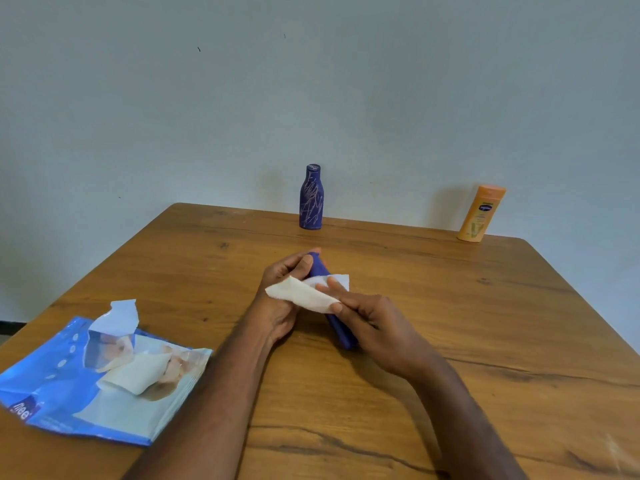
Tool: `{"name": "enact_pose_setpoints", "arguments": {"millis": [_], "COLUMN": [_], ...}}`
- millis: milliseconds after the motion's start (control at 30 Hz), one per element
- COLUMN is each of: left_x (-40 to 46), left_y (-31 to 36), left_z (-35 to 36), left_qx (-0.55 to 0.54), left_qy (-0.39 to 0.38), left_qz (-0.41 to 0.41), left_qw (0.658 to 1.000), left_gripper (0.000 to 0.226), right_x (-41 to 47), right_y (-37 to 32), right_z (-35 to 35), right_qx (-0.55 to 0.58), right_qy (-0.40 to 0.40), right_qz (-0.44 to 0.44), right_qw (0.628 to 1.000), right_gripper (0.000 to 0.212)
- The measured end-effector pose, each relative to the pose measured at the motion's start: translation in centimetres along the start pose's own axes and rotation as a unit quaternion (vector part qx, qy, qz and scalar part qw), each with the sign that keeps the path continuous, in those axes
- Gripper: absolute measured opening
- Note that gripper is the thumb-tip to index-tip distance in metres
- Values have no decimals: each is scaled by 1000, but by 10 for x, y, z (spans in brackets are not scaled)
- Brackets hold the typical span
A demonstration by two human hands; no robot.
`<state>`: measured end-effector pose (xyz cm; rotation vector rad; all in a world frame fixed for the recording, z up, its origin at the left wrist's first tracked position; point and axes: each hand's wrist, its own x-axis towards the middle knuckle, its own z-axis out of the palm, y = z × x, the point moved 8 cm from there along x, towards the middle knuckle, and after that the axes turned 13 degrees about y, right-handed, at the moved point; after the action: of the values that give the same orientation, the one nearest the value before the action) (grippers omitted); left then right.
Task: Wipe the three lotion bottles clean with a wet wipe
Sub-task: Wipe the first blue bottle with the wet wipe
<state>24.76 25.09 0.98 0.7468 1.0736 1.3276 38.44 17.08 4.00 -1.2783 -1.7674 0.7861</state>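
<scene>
Fingers (334, 284) around wipe (301, 296) and bottle (337, 327)

Scribbled blue bottle (311, 199), orange bottle (481, 213), brown wood-grain table (485, 323).

This looks like a plain room in a home. A wooden tabletop (450, 306) with dark knots and grain stands pushed against a bare, pale painted wall (311, 81). Household toiletries sit on it: two lotion bottles (311, 197) at the far edge by the wall and an opened blue pack of wet wipes (86, 386) near the front left corner.
</scene>
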Motion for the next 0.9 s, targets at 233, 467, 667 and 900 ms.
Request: {"name": "enact_pose_setpoints", "arguments": {"millis": [233,467,667,900], "left_x": [-2,5,2,-12], "left_y": [-3,4,1,-3], "left_z": [2,-8,-2,16], "left_qx": [-37,-96,-111,-116], "left_qy": [-28,11,-18,-106], "left_qz": [-20,-24,-48,-77], "left_qw": [999,995,993,985], "left_gripper": [24,21,26,37], "right_x": [4,-7,-9,-3], "right_y": [9,27,48,21], "right_z": [-7,-49,-89,-54], "right_qx": [63,288,151,172], "right_qy": [84,102,330,311], "right_qz": [72,177,204,136], "right_qw": [992,936,909,925], "right_gripper": [28,40,31,19]}}
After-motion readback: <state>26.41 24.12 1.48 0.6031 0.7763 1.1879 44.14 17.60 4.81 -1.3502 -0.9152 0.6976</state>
